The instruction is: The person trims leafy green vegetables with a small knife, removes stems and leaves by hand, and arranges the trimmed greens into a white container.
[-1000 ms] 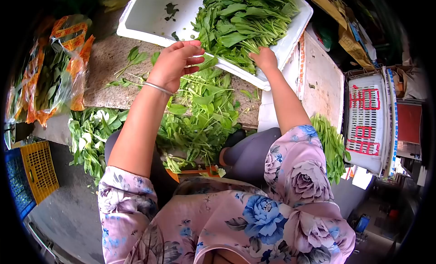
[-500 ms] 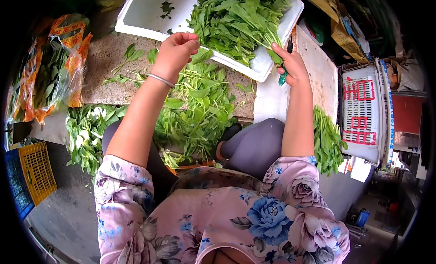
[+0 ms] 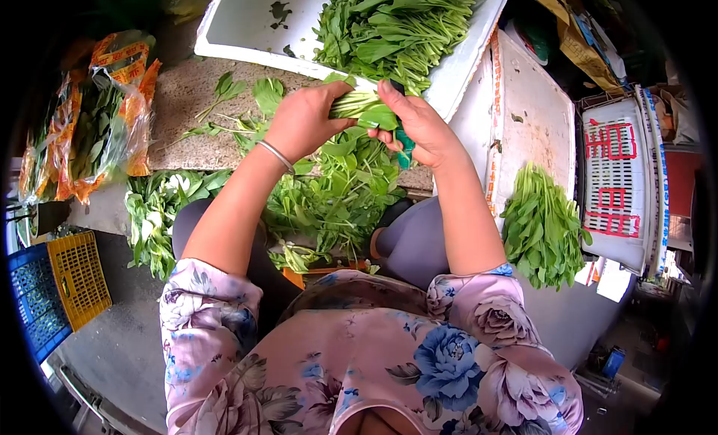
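Slender pale-green stems (image 3: pixel 354 103) are lying crosswise, the left hand (image 3: pixel 302 122) gripping one end, the right hand (image 3: pixel 426 130) clasping the other beside a green-handled tool (image 3: pixel 404 146).

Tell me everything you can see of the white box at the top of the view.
The white box is open-topped, foam-like and smooth-walled, with a raised rim; the picture's top edge cuts it off. It lies askew at the speckled slab. Leafy greens are heaped in its right part, while a few dark leaf scraps dot the otherwise bare left part. The left hand and right hand are at its near rim; whether either touches it, I can't tell.
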Action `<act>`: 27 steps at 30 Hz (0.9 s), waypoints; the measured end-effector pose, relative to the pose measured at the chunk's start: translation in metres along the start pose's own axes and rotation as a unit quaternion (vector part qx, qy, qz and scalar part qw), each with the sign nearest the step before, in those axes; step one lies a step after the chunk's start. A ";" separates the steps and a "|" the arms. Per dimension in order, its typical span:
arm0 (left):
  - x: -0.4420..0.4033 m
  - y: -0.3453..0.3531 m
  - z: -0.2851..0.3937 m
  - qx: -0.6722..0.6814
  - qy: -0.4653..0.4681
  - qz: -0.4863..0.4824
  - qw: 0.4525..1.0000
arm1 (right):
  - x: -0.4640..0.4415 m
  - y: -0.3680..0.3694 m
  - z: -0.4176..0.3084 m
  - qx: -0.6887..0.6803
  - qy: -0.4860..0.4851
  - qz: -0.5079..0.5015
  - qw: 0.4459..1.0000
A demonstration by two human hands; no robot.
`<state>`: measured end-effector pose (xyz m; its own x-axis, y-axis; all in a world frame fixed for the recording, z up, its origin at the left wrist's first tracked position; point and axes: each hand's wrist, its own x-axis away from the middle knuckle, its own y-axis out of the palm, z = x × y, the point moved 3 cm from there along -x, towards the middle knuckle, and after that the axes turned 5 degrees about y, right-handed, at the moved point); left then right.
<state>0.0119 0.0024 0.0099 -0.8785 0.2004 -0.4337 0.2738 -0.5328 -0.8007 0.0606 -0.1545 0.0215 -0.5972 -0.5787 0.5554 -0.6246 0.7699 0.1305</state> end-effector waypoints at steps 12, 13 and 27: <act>0.009 0.001 -0.007 0.559 -0.319 -0.064 0.763 | -0.014 -0.003 0.001 -0.057 -0.223 0.078 0.970; 0.011 0.003 -0.009 0.578 -0.348 -0.063 0.735 | -0.011 -0.001 -0.003 -0.062 -0.234 0.077 0.967; 0.008 0.005 -0.010 0.537 -0.318 -0.036 0.780 | -0.010 -0.017 -0.016 -0.162 -0.296 0.171 0.926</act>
<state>0.0103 0.0096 -0.0015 -0.9867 -0.0042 0.1622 0.0278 -0.9893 0.1435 0.0851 -0.1575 0.0266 -0.9633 -0.2581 0.0742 -0.2217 0.9201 0.3228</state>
